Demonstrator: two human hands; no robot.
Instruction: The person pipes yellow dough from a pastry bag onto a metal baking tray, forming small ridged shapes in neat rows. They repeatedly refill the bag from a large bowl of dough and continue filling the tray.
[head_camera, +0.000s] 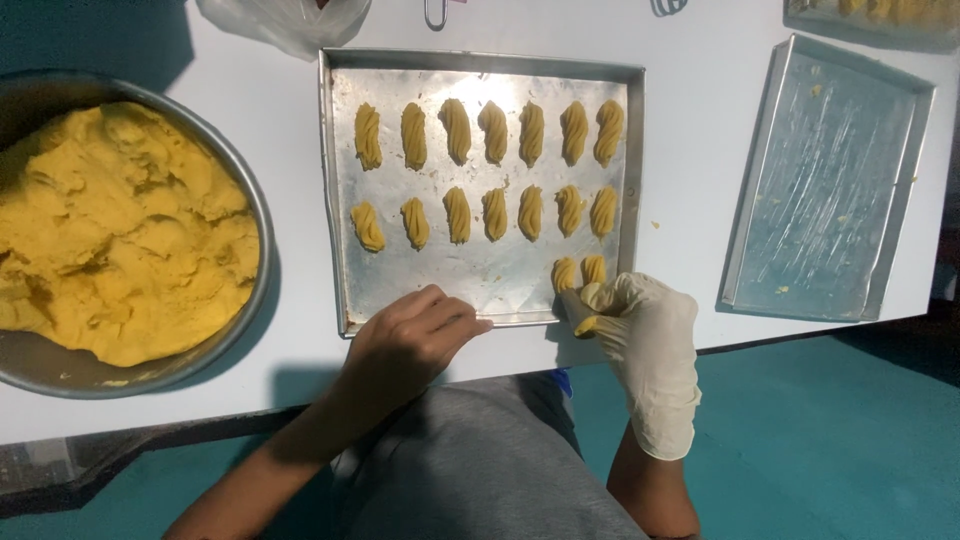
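A metal baking tray (340, 200) lies on the white table and holds two full rows of twisted yellow dough pieces (492, 132), with two more pieces (578, 271) starting a third row at the near right. My right hand (645, 340), in a cream glove, grips a small metal piping tool (577, 312) smeared with yellow dough, its tip at the tray's near right corner beside those two pieces. My bare left hand (412, 335) rests on the tray's near rim with fingers curled, steadying it.
A large metal bowl (258, 205) heaped with yellow dough (110, 225) stands at the left. A second greased tray (825, 180) with a few crumbs lies at the right. A clear plastic bag (285, 20) sits behind the tray. The table's near edge runs just below my hands.
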